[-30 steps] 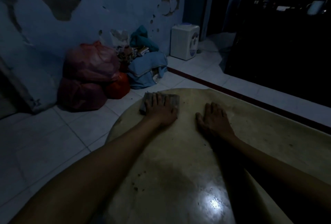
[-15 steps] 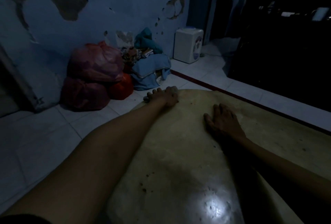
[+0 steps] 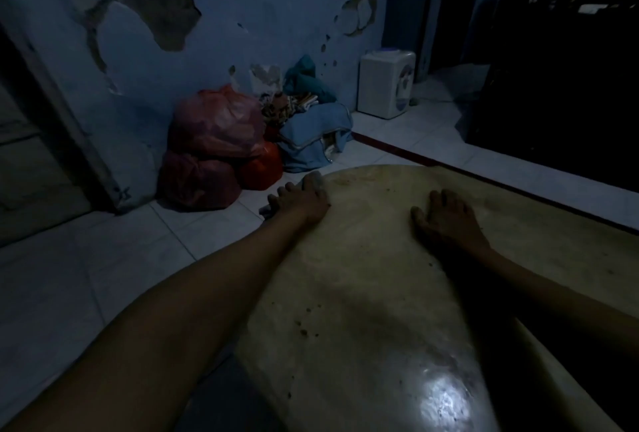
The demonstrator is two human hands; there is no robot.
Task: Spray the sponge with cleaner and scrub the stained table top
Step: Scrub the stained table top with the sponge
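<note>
The round beige table top (image 3: 363, 293) carries dark specks and a glossy wet patch near me. My left hand (image 3: 299, 203) lies at its far left rim on the grey sponge (image 3: 314, 180), with the fingers bent over the sponge and past the edge. Only small bits of the sponge show beside the hand. My right hand (image 3: 446, 220) rests flat on the table top with the fingers spread and holds nothing. No spray bottle is in view.
Red plastic bags (image 3: 214, 148) and a pile of blue cloth (image 3: 311, 138) lie on the white tiled floor against the peeling wall. A small white appliance (image 3: 385, 89) stands further back. A dark doorway opens at the right.
My left hand has slid the sponge from the table top outward to the far left rim. My right hand has stayed flat in the same place.
</note>
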